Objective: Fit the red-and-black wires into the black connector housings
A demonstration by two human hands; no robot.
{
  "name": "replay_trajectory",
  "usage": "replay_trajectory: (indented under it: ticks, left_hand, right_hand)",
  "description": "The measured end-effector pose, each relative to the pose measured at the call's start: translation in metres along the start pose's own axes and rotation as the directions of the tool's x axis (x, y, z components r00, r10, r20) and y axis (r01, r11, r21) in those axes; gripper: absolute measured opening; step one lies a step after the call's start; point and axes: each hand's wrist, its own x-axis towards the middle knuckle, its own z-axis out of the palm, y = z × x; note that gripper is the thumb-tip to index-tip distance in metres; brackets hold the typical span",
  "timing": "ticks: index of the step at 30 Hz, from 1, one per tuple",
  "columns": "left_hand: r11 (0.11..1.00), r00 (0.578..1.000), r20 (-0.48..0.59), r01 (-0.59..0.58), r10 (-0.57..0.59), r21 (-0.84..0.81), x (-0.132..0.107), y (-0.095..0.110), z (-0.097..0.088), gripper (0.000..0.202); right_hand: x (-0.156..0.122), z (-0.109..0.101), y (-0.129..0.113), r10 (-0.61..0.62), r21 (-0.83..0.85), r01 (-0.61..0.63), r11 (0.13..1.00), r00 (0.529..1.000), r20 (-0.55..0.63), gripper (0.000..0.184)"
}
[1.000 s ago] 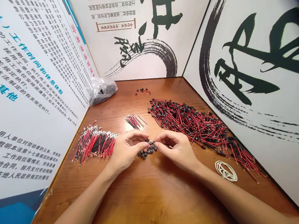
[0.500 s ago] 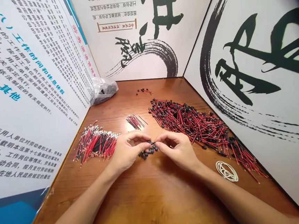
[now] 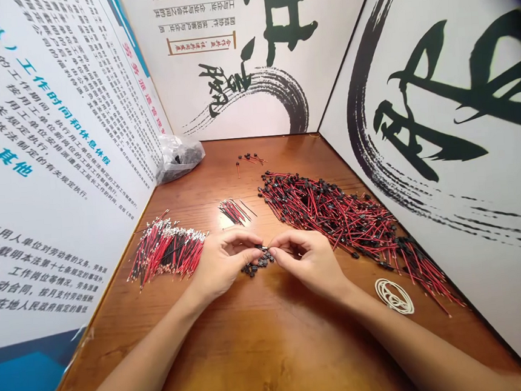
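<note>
My left hand (image 3: 223,262) is closed, thumb and forefinger pinching a small black connector housing (image 3: 259,246), mostly covered by the fingertips. Facing it, my right hand (image 3: 312,259) pinches a thin wire (image 3: 267,248) whose pale metal tip points at the housing. The fingertips of both hands are nearly together; whether the tip is inside the housing I cannot tell. Just below them lies a small heap of loose black housings (image 3: 252,268). Beyond the hands is a little bunch of red and black wires (image 3: 232,212).
Left of my hands lies a thick pile of red and black wires (image 3: 167,252). A long heap of wires with black connectors (image 3: 326,211) stretches along the right panel. Pale looped bands (image 3: 394,297) lie near my right forearm. A clear plastic bag (image 3: 182,161) stands at the back left.
The pale wire tip now shows between my fingertips, where it was hard to see before. Both hands have hardly moved, and the view has shifted slightly.
</note>
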Motion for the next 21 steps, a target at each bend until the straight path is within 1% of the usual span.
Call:
replay_trajectory:
  ticks: [4,7,12,16,18,21]
  left_hand:
    - [0.999,0.999,-0.003,0.036,-0.036,0.013,0.0001,-0.0006,0.0000,0.012]
    - [0.998,0.998,-0.017,0.057,-0.057,0.028,-0.0001,0.0002,0.0012,0.012]
    - [0.995,0.998,-0.023,0.058,-0.056,0.085,-0.0017,0.0027,0.0042,0.010]
    - [0.996,0.997,-0.025,0.074,-0.073,0.050,-0.0033,0.0005,0.0061,0.010]
    - [0.996,0.997,-0.025,0.078,-0.077,0.033,-0.0040,-0.0014,0.0067,0.011]
    - [0.997,0.999,-0.012,0.033,-0.033,0.064,-0.0049,-0.0026,0.0069,0.008]
  right_hand:
    - [-0.0013,-0.0006,-0.0004,-0.037,-0.028,0.037,0.999,0.999,0.001,0.012]
    - [-0.0017,-0.0005,-0.0002,-0.033,-0.039,0.033,0.999,0.999,-0.001,0.013]
    - [-0.0011,0.0016,-0.0009,0.039,-0.011,-0.038,0.999,0.999,0.017,0.013]
    - [-0.0013,0.0030,-0.0030,0.135,0.067,-0.137,0.988,0.990,0.034,0.015]
    - [-0.0020,0.0034,-0.0038,0.165,0.099,-0.168,0.981,0.985,0.043,0.015]
    - [-0.0032,0.0041,-0.0048,0.186,0.124,-0.190,0.974,0.982,0.044,0.015]
